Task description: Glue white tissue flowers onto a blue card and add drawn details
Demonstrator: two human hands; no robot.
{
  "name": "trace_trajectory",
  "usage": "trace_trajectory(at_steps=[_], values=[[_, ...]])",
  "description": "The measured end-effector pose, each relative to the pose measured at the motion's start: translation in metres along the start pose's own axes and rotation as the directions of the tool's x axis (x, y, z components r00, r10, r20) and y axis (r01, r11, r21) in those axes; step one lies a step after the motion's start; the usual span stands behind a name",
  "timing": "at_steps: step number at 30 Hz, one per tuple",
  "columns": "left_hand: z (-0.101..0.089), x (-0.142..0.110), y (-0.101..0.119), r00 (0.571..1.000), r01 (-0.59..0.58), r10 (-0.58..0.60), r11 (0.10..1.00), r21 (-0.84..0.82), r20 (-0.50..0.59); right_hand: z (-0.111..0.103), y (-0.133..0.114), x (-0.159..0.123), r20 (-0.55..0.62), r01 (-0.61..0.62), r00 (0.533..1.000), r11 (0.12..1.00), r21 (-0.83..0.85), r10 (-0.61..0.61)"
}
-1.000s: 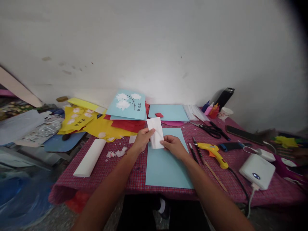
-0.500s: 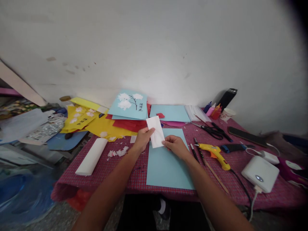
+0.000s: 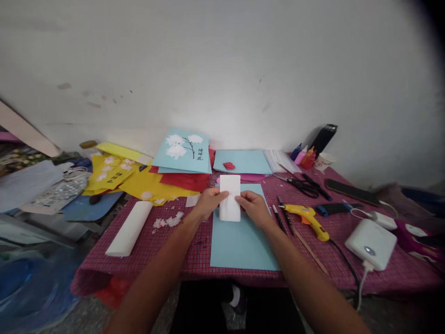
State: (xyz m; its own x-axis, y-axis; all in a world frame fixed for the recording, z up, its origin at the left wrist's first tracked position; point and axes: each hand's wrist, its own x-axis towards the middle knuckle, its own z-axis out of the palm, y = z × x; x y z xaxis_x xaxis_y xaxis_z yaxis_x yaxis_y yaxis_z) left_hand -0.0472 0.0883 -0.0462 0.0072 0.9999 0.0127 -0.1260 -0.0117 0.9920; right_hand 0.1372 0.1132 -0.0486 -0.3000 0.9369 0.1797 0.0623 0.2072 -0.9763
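Observation:
Between my hands a folded white tissue [image 3: 230, 208] stands upright, its long sides running up and down. My left hand [image 3: 209, 202] pinches its left edge, thumb on the near face. At the right edge my right hand [image 3: 253, 205] grips it the same way, fingers mostly behind. Beneath them a light blue sheet of paper [image 3: 239, 248] lies on the table, partly covered by the tissue and my right forearm. To the left lie torn tissue scraps [image 3: 168, 221] and a thick folded white tissue stack [image 3: 129, 229].
A checked cloth covers the table [image 3: 163, 250]. Rightward lie a yellow glue gun [image 3: 309, 220] with its cord, pens [image 3: 279, 219], scissors [image 3: 302, 185] and a white power box [image 3: 371, 243]. Behind are a blue flower picture [image 3: 182, 150], yellow paper [image 3: 158, 185] and a black flask [image 3: 323, 139].
The tissue has turned from a tilt to upright and dropped slightly. My right hand has moved up from its lower corner to the right edge. The view has shifted a little.

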Motion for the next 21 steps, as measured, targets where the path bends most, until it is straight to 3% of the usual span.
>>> trace_trajectory(at_steps=[7,21], values=[[0.0009,-0.0020,-0.0014,0.994,0.064,-0.070,0.995,0.072,0.085,-0.0016,0.0020,0.0032,-0.114,0.061,0.992,0.997,0.050,-0.055],[0.0017,-0.0032,-0.0001,0.987,0.064,-0.086,0.985,0.161,0.135,-0.0025,0.0053,0.0047,-0.171,0.061,0.985,0.990,0.127,-0.039]])
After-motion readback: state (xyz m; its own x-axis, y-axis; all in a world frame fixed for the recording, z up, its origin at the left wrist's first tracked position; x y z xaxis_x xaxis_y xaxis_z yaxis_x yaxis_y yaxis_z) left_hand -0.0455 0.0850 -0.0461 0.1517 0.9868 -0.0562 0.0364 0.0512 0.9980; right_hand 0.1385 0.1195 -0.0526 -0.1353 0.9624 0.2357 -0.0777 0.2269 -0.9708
